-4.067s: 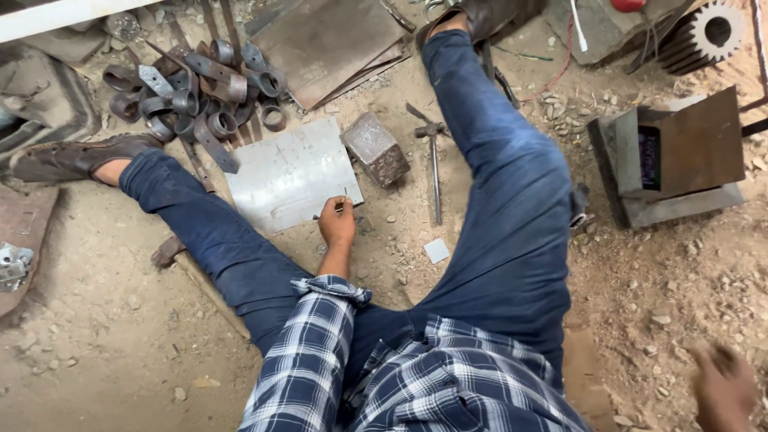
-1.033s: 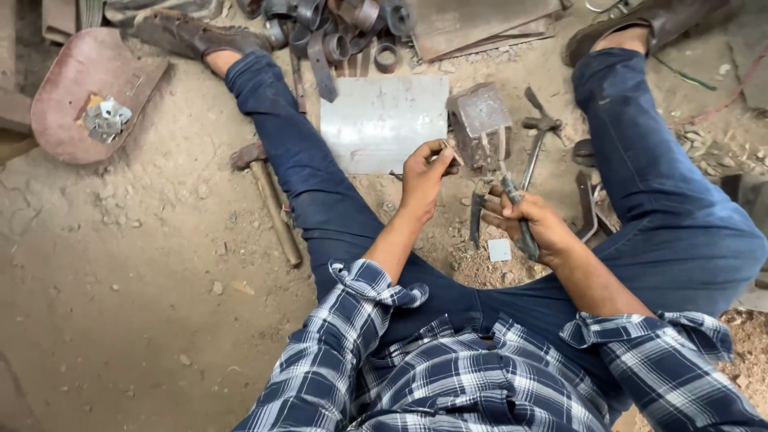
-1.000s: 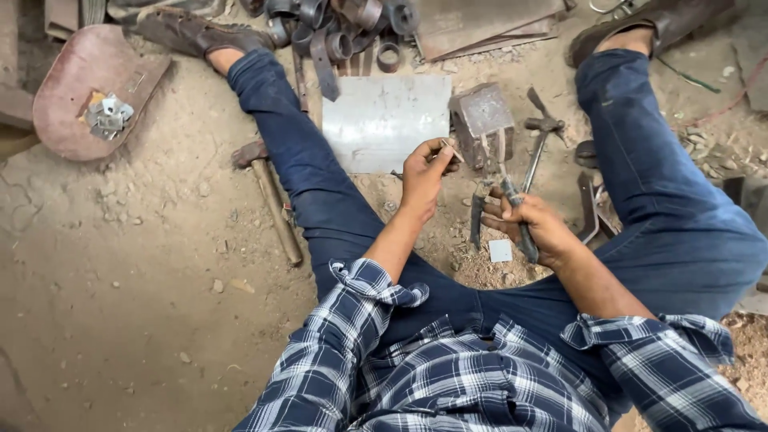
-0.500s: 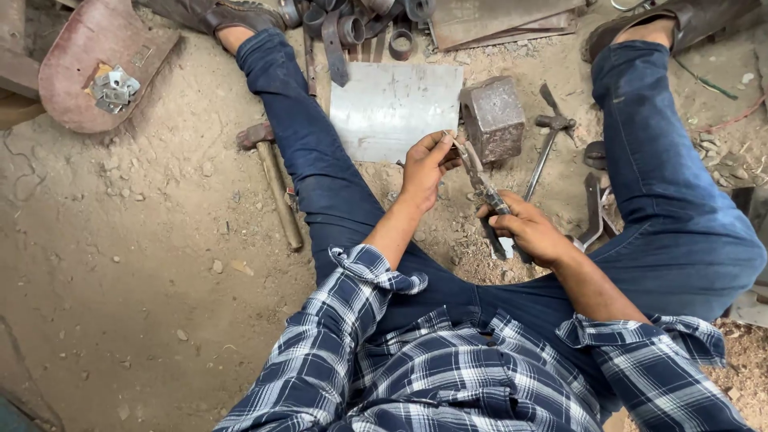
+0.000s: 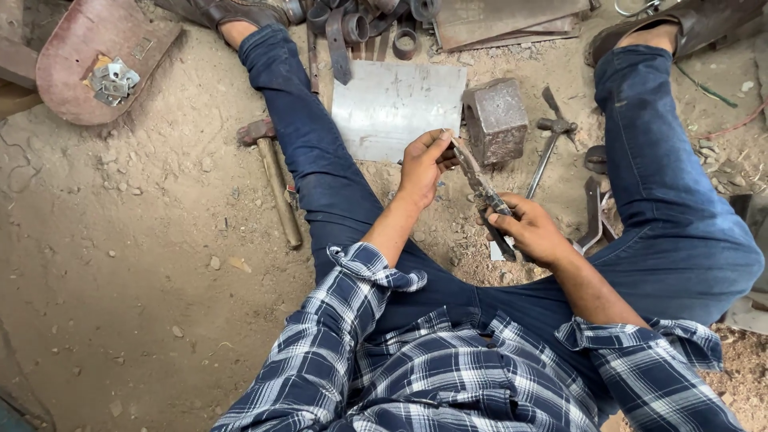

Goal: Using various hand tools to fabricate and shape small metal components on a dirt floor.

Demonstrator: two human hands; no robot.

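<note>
I sit on a dirt floor with my legs spread. My right hand [image 5: 532, 230] grips the handles of a pair of metal snips [image 5: 480, 186], which point up and to the left. My left hand [image 5: 422, 164] is pinched shut at the tip of the snips on a small metal piece that my fingers mostly hide. Just beyond both hands, between my legs, lie a flat grey metal sheet [image 5: 396, 108] and a square steel block [image 5: 496, 120].
A wooden-handled hammer [image 5: 276, 180] lies left of my left leg. A second, all-metal hammer [image 5: 548, 148] lies right of the block. Metal rings and straps [image 5: 376, 24] are piled beyond the sheet. A rusty curved plate [image 5: 72, 56] holds small brackets [image 5: 108, 76].
My right hand has lifted the snips off the ground beside the block and brought their jaws up to my left hand's fingers. The view has shifted slightly.
</note>
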